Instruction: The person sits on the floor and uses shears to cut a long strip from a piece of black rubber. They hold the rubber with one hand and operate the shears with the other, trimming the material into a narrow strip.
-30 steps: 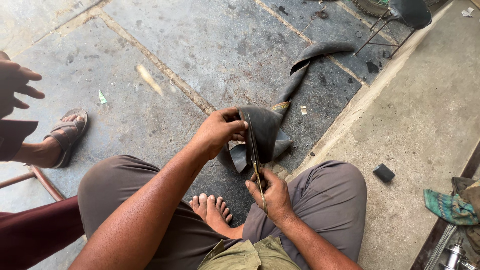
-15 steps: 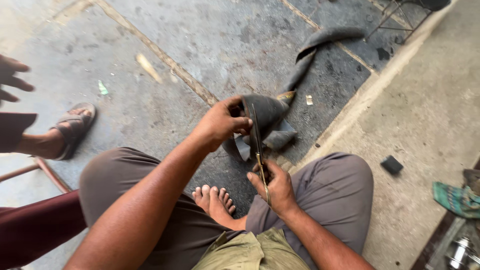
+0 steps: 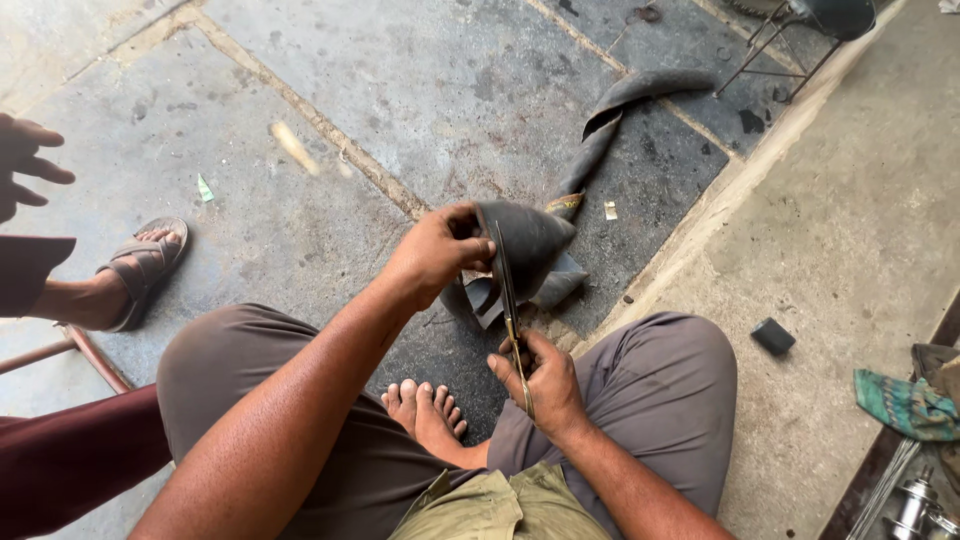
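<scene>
Head view shows my left hand [image 3: 432, 255] pinching the black rubber inner tube [image 3: 530, 245] above the floor, forearm stretched forward, while my right hand [image 3: 540, 378] grips scissors [image 3: 510, 300], blades against the rubber

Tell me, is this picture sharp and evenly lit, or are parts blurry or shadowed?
Head view: soft daylight, no harsh glare; the left hand, black rubber piece and scissors in the right hand look sharp; another person's hand at the left edge is slightly blurred; the edges bow a little.
</scene>
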